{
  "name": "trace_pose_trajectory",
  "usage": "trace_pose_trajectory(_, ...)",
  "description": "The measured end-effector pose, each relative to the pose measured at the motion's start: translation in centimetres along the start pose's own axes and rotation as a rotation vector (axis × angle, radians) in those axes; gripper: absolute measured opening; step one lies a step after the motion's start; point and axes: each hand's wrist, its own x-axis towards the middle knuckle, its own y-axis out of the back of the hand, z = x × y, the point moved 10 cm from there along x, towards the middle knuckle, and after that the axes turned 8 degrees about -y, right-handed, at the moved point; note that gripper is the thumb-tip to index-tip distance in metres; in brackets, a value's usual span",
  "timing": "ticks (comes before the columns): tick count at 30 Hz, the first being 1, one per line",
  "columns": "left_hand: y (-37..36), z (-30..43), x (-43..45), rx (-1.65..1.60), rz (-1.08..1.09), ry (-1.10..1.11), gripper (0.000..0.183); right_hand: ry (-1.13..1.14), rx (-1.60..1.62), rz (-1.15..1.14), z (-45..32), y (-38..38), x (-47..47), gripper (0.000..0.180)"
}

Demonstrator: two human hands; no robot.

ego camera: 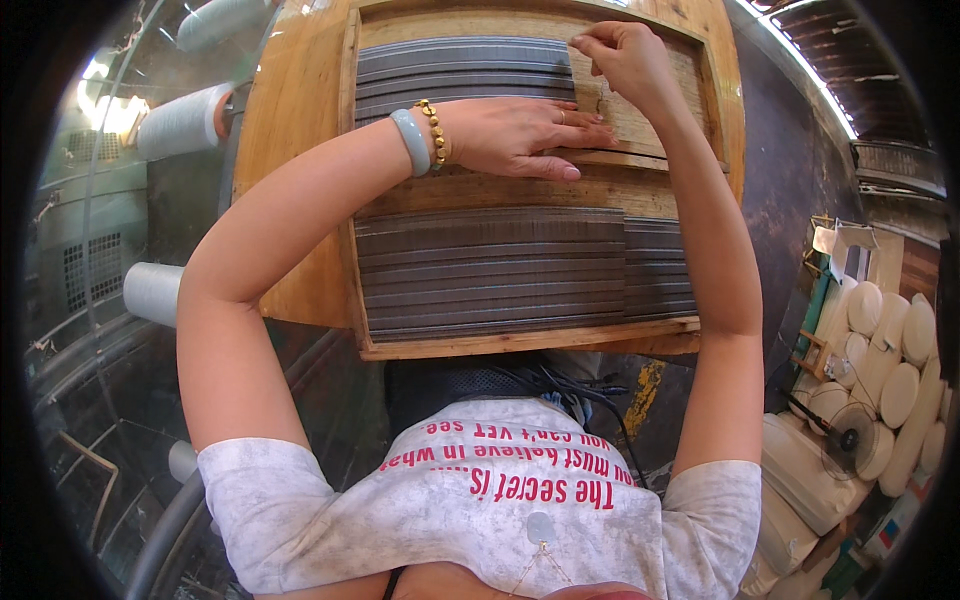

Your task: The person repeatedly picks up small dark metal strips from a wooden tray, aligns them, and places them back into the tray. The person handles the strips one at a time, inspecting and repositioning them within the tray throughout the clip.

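A shallow wooden tray [517, 346] lies before me, split into two by a wooden bar [495, 191]. In the far section is a row of closely packed thin grey strips [457, 67], crossed by lighter bands. My left hand [517, 135] lies palm down over the near edge of that row, thumb spread, fingertips reaching past its right end. My right hand [626, 64] is just beyond this end, fingertips pinched together; whether something thin is between them cannot be made out. The near section holds another row of grey strips [487, 274] and a lower block [656, 266] at its right.
The tray rests on a wooden board [292, 172]. White thread cones [184, 120] stick out at the left beside machinery. Black cables [577, 386] hang between the tray and my body. At the right are a fan [847, 439] and several pale rolls [900, 394].
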Motion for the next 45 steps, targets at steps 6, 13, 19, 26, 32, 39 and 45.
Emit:
trace_pose_trajectory(6, 0.1, 0.0, 0.1, 0.046, 0.028, -0.027, 0.064, 0.216, -0.004, 0.085, -0.9, 2.0, -1.7, 0.025)
trace_pose_trajectory(13, -0.2, -0.3, 0.1, 0.028, 0.034, -0.024, 0.063, 0.319, -0.290, 0.198, -1.2, 0.2, -2.5, 0.050)
trace_pose_trajectory(19, 0.1, -0.1, 0.1, 0.027, 0.062, -0.028, 0.061, 0.391, -0.178, 0.086, -1.2, -0.5, -1.8, 0.053)
trace_pose_trajectory(26, -0.7, -0.6, 0.2, 0.036, -0.044, 0.026, 0.064, 0.287, -0.201, -0.043, -1.2, -1.7, -1.2, 0.047)
trace_pose_trajectory(32, -0.3, -0.4, 0.2, 0.026, 0.015, 0.013, 0.061, 0.248, -0.227, -0.025, -1.3, -1.5, -1.9, 0.042)
trace_pose_trajectory(39, 0.2, 0.0, 0.1, 0.053, 0.056, -0.044, 0.064, 0.198, -0.057, 0.120, 0.5, 5.1, -3.6, 0.015)
trace_pose_trajectory(45, 0.2, 0.1, 0.1, 0.102, 0.048, -0.035, 0.062, -0.080, -0.212, 0.263, 4.0, 4.5, -4.8, 0.044)
